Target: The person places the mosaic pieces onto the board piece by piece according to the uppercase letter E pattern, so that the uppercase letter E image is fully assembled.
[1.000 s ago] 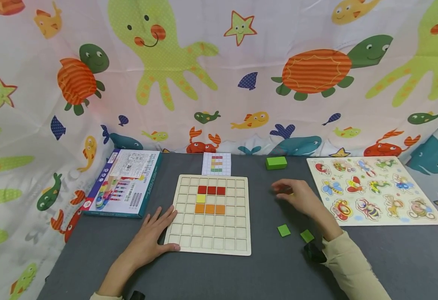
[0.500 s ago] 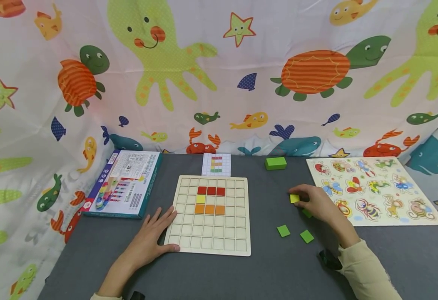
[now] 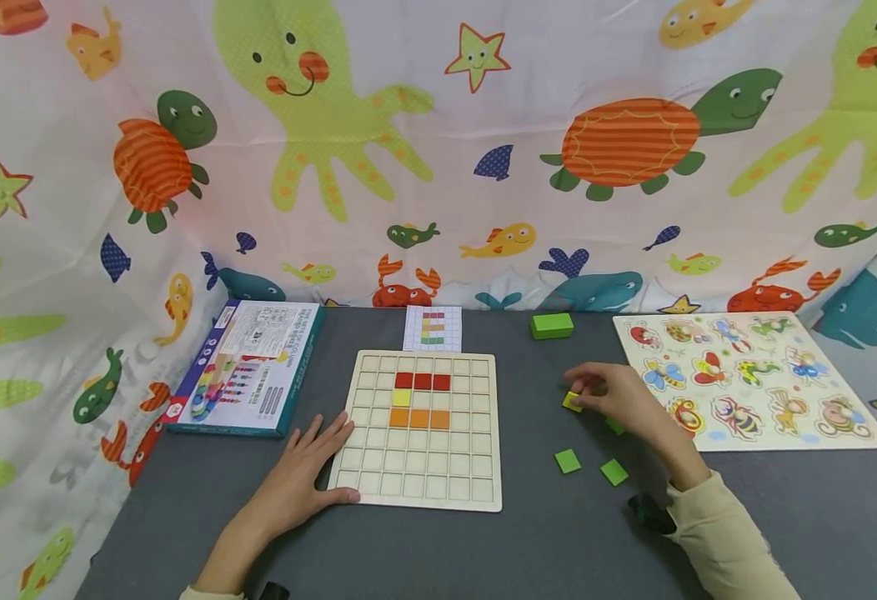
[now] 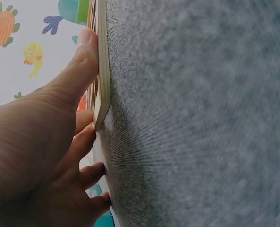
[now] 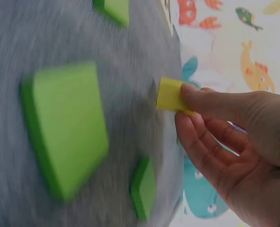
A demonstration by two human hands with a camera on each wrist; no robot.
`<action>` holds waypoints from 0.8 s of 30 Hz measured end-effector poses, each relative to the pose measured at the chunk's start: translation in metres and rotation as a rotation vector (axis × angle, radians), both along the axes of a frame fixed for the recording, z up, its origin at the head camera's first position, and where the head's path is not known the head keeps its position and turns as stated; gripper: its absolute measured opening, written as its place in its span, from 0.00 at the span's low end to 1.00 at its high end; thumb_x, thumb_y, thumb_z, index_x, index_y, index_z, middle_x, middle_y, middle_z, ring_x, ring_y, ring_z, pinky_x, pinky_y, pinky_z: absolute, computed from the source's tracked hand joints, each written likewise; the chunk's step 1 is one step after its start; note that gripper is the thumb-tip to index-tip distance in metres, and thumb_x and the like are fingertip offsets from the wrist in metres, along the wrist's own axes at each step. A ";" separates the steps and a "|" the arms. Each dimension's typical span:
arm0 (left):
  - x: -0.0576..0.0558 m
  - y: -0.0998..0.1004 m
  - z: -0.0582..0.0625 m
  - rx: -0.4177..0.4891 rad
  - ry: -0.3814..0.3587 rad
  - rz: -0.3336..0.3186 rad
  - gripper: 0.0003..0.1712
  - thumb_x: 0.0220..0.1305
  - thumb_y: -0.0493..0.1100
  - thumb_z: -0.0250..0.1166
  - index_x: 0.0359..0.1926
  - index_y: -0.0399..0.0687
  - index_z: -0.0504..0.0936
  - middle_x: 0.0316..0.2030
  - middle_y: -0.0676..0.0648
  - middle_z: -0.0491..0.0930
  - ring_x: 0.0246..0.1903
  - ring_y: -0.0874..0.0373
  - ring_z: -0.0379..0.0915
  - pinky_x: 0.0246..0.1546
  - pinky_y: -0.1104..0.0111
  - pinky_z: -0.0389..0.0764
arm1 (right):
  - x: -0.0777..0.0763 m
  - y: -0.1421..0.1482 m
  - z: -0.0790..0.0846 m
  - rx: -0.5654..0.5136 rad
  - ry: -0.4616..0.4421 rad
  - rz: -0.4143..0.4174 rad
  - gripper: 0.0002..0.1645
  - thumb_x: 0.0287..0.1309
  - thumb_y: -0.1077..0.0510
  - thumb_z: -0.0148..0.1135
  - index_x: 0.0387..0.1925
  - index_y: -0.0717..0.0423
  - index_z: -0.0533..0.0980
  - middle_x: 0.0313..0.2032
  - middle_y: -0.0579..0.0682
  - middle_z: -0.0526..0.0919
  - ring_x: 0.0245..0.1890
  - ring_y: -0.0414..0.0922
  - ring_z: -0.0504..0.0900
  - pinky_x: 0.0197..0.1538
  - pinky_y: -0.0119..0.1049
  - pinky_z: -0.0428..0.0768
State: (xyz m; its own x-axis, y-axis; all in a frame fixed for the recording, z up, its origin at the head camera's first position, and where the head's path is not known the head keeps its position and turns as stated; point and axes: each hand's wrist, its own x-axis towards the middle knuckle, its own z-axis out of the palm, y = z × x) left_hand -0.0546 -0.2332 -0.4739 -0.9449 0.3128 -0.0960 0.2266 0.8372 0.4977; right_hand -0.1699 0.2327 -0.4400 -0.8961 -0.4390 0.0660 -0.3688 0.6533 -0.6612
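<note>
My right hand [image 3: 622, 404] pinches a small yellow square tile [image 5: 170, 93] between thumb and fingertips, over the table right of the board. Below it lie loose green tiles, one [image 3: 568, 461] nearer the board, another [image 3: 614, 472] to its right, and a third [image 3: 614, 426] partly behind the hand. My left hand [image 3: 296, 475] rests at the left edge of the wooden grid board [image 3: 438, 487], fingers spread, thumb on its lower left corner. On the board sit a row of red tiles [image 3: 423, 382], one yellow tile [image 3: 403, 397] and a row of orange tiles [image 3: 419, 418].
Behind the board lies a card [image 3: 433, 328] with a coloured grid pattern. A green block [image 3: 553, 326] stands at the back. A boxed set [image 3: 251, 367] lies at left, a sticker-like picture board [image 3: 746, 383] at right, and a printed cloth [image 3: 438, 150] hangs behind the table.
My right hand first moved right, bringing the yellow tile into clear view, then shifted slightly back left with it. The left hand and the board have stayed put.
</note>
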 end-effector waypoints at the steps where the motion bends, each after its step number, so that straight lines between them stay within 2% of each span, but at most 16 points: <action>1: 0.000 0.000 0.000 0.001 -0.001 0.001 0.58 0.49 0.64 0.72 0.76 0.51 0.57 0.76 0.47 0.51 0.74 0.36 0.40 0.68 0.36 0.41 | 0.000 -0.005 0.000 -0.005 -0.006 0.006 0.16 0.56 0.69 0.67 0.48 0.65 0.81 0.31 0.47 0.82 0.32 0.42 0.80 0.37 0.34 0.82; 9: 0.000 0.001 0.002 0.002 0.000 0.006 0.58 0.48 0.63 0.73 0.76 0.50 0.58 0.76 0.47 0.51 0.74 0.35 0.40 0.68 0.36 0.41 | 0.000 -0.050 0.001 -0.034 -0.008 0.070 0.14 0.58 0.68 0.67 0.47 0.64 0.81 0.31 0.47 0.81 0.31 0.41 0.79 0.37 0.37 0.81; 16: -0.001 0.002 0.002 -0.004 0.004 0.007 0.58 0.48 0.63 0.73 0.76 0.50 0.58 0.76 0.47 0.51 0.74 0.36 0.40 0.68 0.36 0.41 | 0.002 -0.089 0.001 -0.052 -0.016 0.131 0.15 0.56 0.68 0.69 0.47 0.63 0.82 0.31 0.45 0.80 0.30 0.40 0.77 0.35 0.34 0.79; 24: 0.001 0.001 0.002 0.010 0.003 0.007 0.58 0.48 0.62 0.74 0.76 0.50 0.58 0.76 0.47 0.51 0.74 0.36 0.40 0.68 0.36 0.41 | 0.001 -0.130 0.009 -0.029 -0.013 0.221 0.16 0.55 0.67 0.70 0.48 0.62 0.82 0.31 0.45 0.80 0.33 0.40 0.75 0.38 0.34 0.80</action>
